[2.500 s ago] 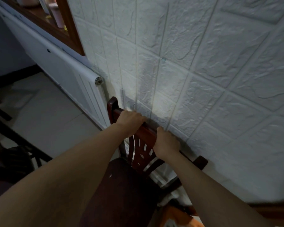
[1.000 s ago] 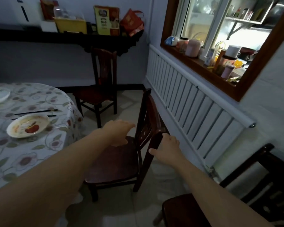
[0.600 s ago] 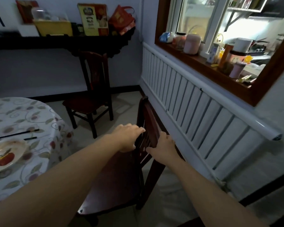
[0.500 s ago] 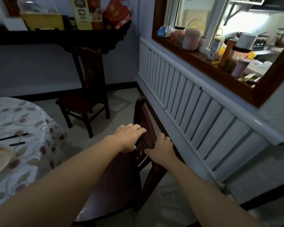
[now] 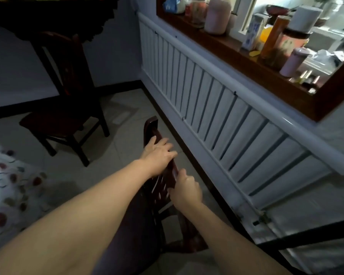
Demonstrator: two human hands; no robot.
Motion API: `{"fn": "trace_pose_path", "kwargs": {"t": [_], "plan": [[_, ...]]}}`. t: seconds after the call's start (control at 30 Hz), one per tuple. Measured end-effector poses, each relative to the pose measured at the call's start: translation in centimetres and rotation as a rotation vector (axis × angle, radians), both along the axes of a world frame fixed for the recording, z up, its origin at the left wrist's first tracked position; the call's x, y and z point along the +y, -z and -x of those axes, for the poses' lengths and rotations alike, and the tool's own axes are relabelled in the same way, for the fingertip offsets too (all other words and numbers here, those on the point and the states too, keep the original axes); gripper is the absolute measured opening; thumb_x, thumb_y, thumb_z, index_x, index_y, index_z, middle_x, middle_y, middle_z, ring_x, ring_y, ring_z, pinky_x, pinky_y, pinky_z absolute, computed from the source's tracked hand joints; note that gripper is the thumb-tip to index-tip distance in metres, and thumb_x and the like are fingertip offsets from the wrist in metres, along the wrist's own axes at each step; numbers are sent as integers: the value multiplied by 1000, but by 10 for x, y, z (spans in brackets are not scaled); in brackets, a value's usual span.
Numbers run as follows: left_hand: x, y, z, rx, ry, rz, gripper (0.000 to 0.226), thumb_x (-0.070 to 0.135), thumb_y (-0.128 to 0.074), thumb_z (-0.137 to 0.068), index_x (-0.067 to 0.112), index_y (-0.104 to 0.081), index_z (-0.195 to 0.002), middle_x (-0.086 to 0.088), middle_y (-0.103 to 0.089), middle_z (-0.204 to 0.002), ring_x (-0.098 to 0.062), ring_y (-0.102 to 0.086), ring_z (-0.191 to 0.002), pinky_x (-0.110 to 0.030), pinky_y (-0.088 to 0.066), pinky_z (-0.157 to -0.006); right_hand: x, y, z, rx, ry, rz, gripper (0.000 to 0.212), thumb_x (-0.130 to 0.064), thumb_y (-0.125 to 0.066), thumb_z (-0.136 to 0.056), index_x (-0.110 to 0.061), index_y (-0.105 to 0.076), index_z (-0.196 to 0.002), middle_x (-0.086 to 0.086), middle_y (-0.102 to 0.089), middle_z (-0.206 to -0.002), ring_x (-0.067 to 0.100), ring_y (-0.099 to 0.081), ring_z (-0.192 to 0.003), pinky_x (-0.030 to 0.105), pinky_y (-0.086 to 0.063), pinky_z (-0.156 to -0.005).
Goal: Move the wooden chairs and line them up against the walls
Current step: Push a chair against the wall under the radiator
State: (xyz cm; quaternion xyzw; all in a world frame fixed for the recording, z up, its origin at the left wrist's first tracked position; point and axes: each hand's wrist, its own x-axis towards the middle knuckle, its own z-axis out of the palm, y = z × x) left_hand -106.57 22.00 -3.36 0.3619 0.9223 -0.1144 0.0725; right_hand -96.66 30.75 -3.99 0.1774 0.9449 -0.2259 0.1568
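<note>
Now both hands have closed onto the top rail of the nearer wooden chair (image 5: pixel 157 165), where half a second ago the left fingers were only laid flat across it and the right palm rested on the rear post. The left hand (image 5: pixel 157 154) lies over the far part of the rail, its grip wrapped on the wood with the fingers draped toward the radiator side; the right hand (image 5: pixel 186 190) is curled into a fist-like grip pinching the rail nearer the body. The view has also tipped downward and closer since then, so the chair back now runs almost parallel to the white radiator (image 5: pixel 226 120) on the right, with a strip of tiled floor (image 5: pixel 117 155) and dark skirting between them. That suggests the person has committed to shifting this chair and is about to push or swing it rightward until its back meets the radiator wall. A second wooden chair (image 5: pixel 66 108) stands far left, apart from any wall line and not yet moved. The flowered tablecloth of the bench (image 5: pixel 8 187) shows at the near left edge. Jars crowd the window sill (image 5: pixel 246 56) above the radiator, well clear of the chair back.
</note>
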Motion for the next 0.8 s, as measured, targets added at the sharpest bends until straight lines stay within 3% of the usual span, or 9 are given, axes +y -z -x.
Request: {"fn": "trace_pose_path", "kwargs": {"t": [0.07,0.17,0.27,0.37,0.6,0.8], "plan": [[4,5,12,37,97,1,30,13,-46,-91,16,-55,-119,-8,-55,-128,-26,-37,-131,-52,-14,-113,-6,1,4,20,35,-61,33,-26,-58,-91,-11,-44,-117,9,-60,-119,27,-58,-112,34,-47,-83],[7,6,19,114,235,-29,21,12,-48,-90,13,-63,-104,-6,-66,-107,-27,-55,-110,-47,-21,-110,-10,1,9,24,55,-92,35,-26,-61,-89,-12,-44,-116,8,-61,-117,27,-58,-112,34,-46,-82],[5,1,27,140,371,-49,17,13,-51,-87,14,-65,-96,-4,-69,-99,-26,-60,-101,-38,-34,-91,-11,-1,11,9,46,-114,39,-27,-64,-87,-12,-44,-117,8,-60,-117,28,-59,-111,36,-48,-85],[3,-7,35,132,445,-13,14,16,-51,-89,16,-64,-94,-2,-68,-97,-25,-63,-97,-32,-30,-72,-13,-6,12,1,30,-121,37,-25,-65,-87,-12,-45,-115,8,-61,-115,28,-60,-108,36,-49,-84],[0,-51,47,107,481,47,13,25,-50,-89,19,-61,-95,-2,-65,-100,-26,-62,-98,-32,-35,-65,-11,-44,22,22,7,-206,40,-21,-66,-82,-10,-45,-115,11,-59,-114,33,-58,-108,34,-38,-71],[24,-80,51,167,510,29,11,18,-52,-88,18,-61,-93,-3,-64,-98,-27,-63,-94,-33,-36,-64,18,-72,26,67,15,-276,35,-19,-64,-81,-13,-48,-111,9,-60,-105,32,-61,-99,34,-39,-67]]}}
